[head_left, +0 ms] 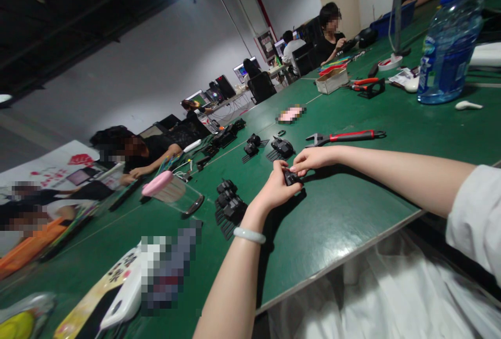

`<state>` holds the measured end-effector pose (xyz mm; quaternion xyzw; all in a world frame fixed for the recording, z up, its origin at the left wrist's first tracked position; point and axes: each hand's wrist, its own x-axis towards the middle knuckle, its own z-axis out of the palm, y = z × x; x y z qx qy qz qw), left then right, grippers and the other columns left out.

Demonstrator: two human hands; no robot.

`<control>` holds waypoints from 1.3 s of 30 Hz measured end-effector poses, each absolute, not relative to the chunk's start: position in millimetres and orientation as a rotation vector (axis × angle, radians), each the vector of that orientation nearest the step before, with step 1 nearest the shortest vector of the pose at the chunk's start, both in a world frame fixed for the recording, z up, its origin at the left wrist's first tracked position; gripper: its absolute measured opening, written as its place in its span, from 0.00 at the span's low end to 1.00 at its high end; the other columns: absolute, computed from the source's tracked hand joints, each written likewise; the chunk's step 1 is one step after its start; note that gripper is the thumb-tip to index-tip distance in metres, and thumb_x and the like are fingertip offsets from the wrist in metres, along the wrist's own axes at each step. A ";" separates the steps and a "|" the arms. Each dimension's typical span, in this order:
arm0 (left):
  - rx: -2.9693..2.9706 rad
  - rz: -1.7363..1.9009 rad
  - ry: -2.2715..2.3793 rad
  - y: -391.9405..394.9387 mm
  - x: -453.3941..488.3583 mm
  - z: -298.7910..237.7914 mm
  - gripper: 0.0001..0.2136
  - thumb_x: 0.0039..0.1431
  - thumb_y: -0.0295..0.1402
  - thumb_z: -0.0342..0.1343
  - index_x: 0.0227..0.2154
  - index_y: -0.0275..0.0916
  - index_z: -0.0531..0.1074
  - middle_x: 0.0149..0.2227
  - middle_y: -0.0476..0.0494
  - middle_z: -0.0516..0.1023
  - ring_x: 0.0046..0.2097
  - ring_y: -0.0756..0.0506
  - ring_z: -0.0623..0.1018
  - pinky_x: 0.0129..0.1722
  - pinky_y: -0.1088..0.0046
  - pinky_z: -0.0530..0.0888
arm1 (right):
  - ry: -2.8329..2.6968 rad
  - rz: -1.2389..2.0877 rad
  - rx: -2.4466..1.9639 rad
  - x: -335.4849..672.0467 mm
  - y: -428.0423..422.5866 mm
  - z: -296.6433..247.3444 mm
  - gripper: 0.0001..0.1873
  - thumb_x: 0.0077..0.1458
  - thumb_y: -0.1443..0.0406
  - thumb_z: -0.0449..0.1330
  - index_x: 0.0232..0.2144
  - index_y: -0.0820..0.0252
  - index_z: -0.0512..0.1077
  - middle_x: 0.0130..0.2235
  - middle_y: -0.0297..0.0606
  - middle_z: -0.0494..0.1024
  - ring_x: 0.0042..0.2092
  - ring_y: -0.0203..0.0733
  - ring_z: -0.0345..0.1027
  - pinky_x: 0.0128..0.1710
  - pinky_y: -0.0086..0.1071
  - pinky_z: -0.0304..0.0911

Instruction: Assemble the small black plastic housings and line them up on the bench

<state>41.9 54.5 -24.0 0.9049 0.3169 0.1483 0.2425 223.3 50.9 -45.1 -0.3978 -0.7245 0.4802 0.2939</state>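
My left hand is closed around a small black plastic part just above the green table. From the right, the fingers of my right hand pinch the same part, and they hide some of it. Just beyond my hands lies a black part with comb-like prongs, and a similar pronged part is to its left. More black pronged parts sit grouped left of my left wrist. An adjustable wrench with a red and black handle lies behind my right hand.
A pink-lidded clear cup lies on the left. A blue water bottle stands at right, near red-handled pliers and a small box. The table's front edge runs below my arms. Other people work around the table.
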 end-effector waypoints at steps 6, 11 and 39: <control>2.478 0.404 0.871 54.3 41.6 -24.0 0.20 0.42 0.32 0.53 0.38 0.37 0.52 0.32 0.50 0.61 0.31 0.52 0.65 0.31 0.75 0.64 | -1.901 1.311 -1.037 222.6 52.6 -47.2 0.22 0.40 0.51 0.56 0.29 0.66 0.70 0.30 0.38 0.73 0.33 0.38 0.65 0.34 0.28 0.60; 2.481 0.408 0.866 54.2 41.8 -24.3 0.20 0.42 0.32 0.53 0.38 0.37 0.52 0.33 0.49 0.61 0.33 0.51 0.65 0.32 0.74 0.64 | -1.884 1.309 -1.031 221.5 54.2 -48.4 0.23 0.41 0.51 0.55 0.29 0.66 0.70 0.29 0.38 0.72 0.33 0.37 0.65 0.34 0.28 0.60; 2.510 0.435 0.835 58.6 39.5 -27.6 0.20 0.43 0.34 0.53 0.39 0.37 0.52 0.35 0.47 0.62 0.35 0.49 0.66 0.32 0.73 0.65 | -1.942 1.341 -0.844 223.3 52.4 -47.8 0.21 0.38 0.62 0.62 0.36 0.62 0.60 0.34 0.34 0.68 0.35 0.34 0.62 0.37 0.31 0.57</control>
